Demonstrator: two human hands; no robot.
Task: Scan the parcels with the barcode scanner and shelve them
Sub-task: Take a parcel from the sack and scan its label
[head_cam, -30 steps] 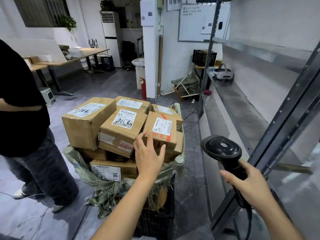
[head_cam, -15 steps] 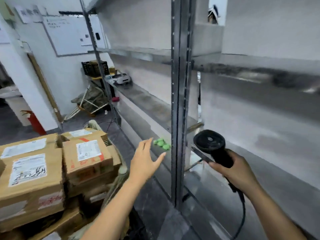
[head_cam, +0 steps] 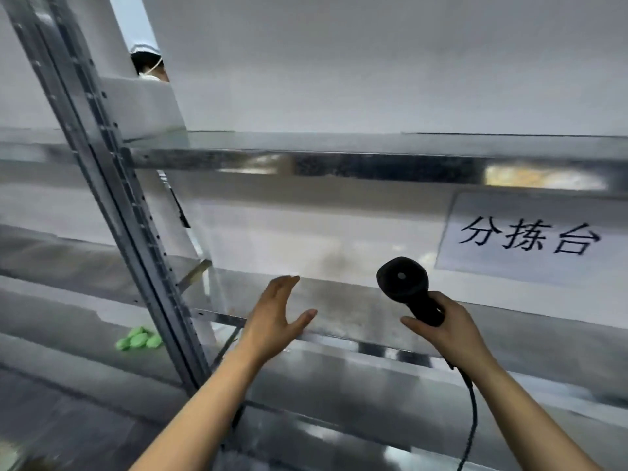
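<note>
The left hand (head_cam: 275, 317) is held out in front of the shelving with its fingers straight and together and the thumb spread off to the side; it grips nothing and its palm faces toward the right. The right hand (head_cam: 445, 329) is curled round the handle of a black handheld barcode scanner (head_cam: 406, 287), whose rounded head stands above the fist with its back toward the camera. A black cable (head_cam: 470, 416) runs from the bottom of the handle down past the right forearm and out of the lower edge of the view.

The scanner sits in the air just in front of a grey metal shelf rack (head_cam: 339, 163), at the level of the shelf board that runs behind both hands. No parcel shows anywhere in the view.

A slotted grey metal upright post (head_cam: 112, 205) of the rack leans across the left part of the view, to the left of the left arm. On a shelf board left of that post lies a small cluster of green rounded pieces (head_cam: 139, 338); what they are cannot be told. On the back panel to the upper right of the scanner hangs a white paper sign with three black Chinese characters (head_cam: 530, 237). Above the upper shelf, beside the post, part of a person's head in a white cap (head_cam: 146, 61) shows through a gap.
</note>
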